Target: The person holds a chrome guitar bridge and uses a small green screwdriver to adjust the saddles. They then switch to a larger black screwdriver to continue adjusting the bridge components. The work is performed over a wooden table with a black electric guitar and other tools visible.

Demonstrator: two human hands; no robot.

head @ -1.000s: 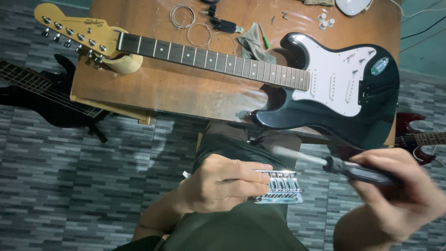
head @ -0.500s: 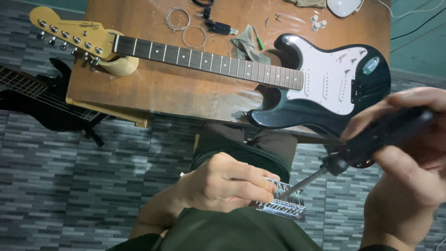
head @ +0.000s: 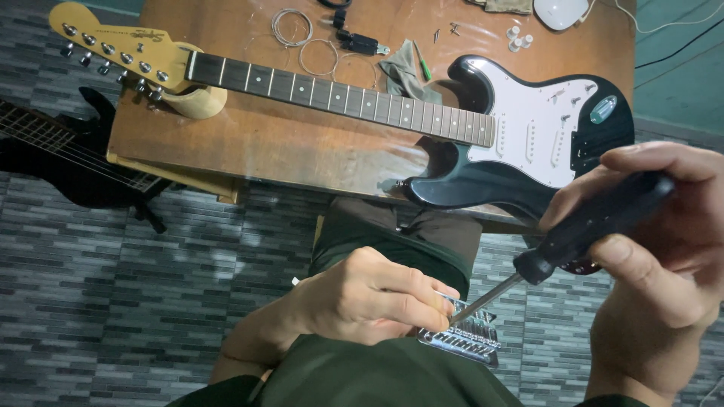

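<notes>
Chrome glints off the guitar bridge (head: 461,337) over the seated person's lap, gripped at its left end by the left hand (head: 377,295), fingers curled over the top. Its long side runs left to right, tipping down toward the right. Closed round the black handle of a screwdriver (head: 573,234), the right hand (head: 664,264) sits higher and to the right; the shaft slants down-left, tip meeting the bridge just beside the left fingertips. Beyond the knees, a black electric guitar (head: 520,143) lies stringless on a wooden table (head: 302,143), coiled strings (head: 290,26) near its neck.
</notes>
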